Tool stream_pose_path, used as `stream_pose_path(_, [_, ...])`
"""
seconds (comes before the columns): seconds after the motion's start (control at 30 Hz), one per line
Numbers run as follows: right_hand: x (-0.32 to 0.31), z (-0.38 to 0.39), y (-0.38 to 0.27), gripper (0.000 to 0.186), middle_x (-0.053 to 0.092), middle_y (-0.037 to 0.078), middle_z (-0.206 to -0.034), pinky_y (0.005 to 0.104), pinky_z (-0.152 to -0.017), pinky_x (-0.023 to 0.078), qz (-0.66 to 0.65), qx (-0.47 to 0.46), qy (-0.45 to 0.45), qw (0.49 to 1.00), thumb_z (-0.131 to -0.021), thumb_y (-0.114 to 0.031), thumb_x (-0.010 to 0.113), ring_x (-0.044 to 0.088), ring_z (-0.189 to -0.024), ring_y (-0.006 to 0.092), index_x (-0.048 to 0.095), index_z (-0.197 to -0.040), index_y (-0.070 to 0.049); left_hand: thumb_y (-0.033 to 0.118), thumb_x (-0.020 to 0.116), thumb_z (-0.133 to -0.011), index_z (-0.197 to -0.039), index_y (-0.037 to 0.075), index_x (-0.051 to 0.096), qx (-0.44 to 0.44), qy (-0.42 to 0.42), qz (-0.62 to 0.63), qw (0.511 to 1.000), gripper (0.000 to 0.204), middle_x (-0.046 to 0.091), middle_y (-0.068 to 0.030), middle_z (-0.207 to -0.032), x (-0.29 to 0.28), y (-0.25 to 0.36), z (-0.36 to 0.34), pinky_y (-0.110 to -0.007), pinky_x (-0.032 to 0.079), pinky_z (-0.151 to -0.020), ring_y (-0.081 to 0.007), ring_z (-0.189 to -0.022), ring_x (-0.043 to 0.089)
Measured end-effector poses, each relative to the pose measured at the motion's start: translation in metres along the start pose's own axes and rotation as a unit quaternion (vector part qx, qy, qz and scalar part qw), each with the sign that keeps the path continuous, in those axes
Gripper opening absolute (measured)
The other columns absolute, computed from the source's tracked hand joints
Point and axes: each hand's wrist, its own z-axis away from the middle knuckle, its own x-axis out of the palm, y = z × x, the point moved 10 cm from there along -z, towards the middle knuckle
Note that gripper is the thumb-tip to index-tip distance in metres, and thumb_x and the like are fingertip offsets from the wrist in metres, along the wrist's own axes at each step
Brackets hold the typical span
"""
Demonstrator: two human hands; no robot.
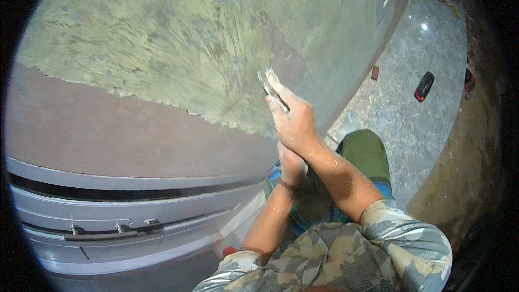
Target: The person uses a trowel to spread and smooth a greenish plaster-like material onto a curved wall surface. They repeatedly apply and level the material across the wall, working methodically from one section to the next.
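My right hand point(296, 125), dusted with white, is closed around a thin metal putty knife point(283, 102), seen nearly edge-on. The blade is at the wall point(162, 65), which is coated with streaky pale green putty. Just below the right wrist is my left hand point(292, 163), with a dark band round its wrist. Its fingers are hidden behind the right hand and forearm, so what they hold, if anything, does not show. A bare pinkish patch point(286, 59) of wall lies beside the blade, within the putty.
Below the putty's ragged edge runs a bare pinkish wall strip point(108, 130). A white door point(108, 221) with metal bolt fittings is at lower left. On the speckled grey floor point(411, 130) lie a black device point(424, 86) with a red light and a reddish block point(375, 73).
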Motion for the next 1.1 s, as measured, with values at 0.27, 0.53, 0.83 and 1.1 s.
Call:
stream_pose_path(0.27, [-0.007, -0.02, -0.014, 0.046, 0.061, 0.028, -0.132, 0.0384, -0.102, 0.048, -0.019, -0.026, 0.044, 0.999, -0.097, -0.01, 0.06, 0.062, -0.123, 0.0377, 0.054, -0.14, 0.002, 0.025, 0.044, -0.105, -0.127, -0.004, 0.058, -0.045, -0.04, 0.029, 0.998, 0.039, 0.061, -0.0155, -0.127, 0.005, 0.002, -0.021, -0.038, 0.048, -0.096, -0.0225, -0.116, 0.059])
stream_pose_path(0.53, [-0.014, -0.033, -0.015, 0.044, 0.064, 0.031, -0.121, 0.0372, -0.094, 0.051, -0.003, -0.039, 0.033, 0.999, -0.097, -0.012, 0.059, 0.066, -0.113, 0.0414, 0.056, -0.139, 0.002, 0.032, 0.042, -0.108, -0.142, -0.004, 0.045, -0.072, -0.036, 0.107, 0.991, 0.05, 0.055, -0.0133, -0.137, 0.027, 0.002, -0.033, -0.038, 0.044, -0.105, -0.0232, -0.125, 0.055])
stream_pose_path(0.83, [-0.007, -0.034, -0.008, 0.046, 0.066, 0.03, -0.103, 0.0403, -0.083, 0.052, 0.049, -0.007, -0.03, 0.998, -0.098, -0.014, 0.06, 0.067, -0.093, 0.0422, 0.055, -0.142, -0.002, 0.029, 0.04, -0.108, -0.137, -0.005, 0.049, -0.04, -0.013, 0.041, 0.998, 0.046, 0.056, -0.0151, -0.134, 0.01, -0.018, -0.023, -0.038, 0.044, -0.106, -0.0241, -0.125, 0.054])
stream_pose_path(1.1, [-0.01, -0.046, -0.027, 0.044, 0.059, 0.025, -0.138, 0.0319, -0.102, 0.047, 0.074, -0.006, -0.023, 0.997, -0.099, -0.014, 0.061, 0.062, -0.126, 0.0315, 0.055, -0.141, 0.0, 0.027, 0.042, -0.109, -0.15, 0.003, 0.036, -0.056, -0.042, 0.124, 0.99, 0.048, 0.051, -0.0088, -0.138, 0.039, 0.012, -0.04, -0.037, 0.044, -0.104, -0.0206, -0.124, 0.052])
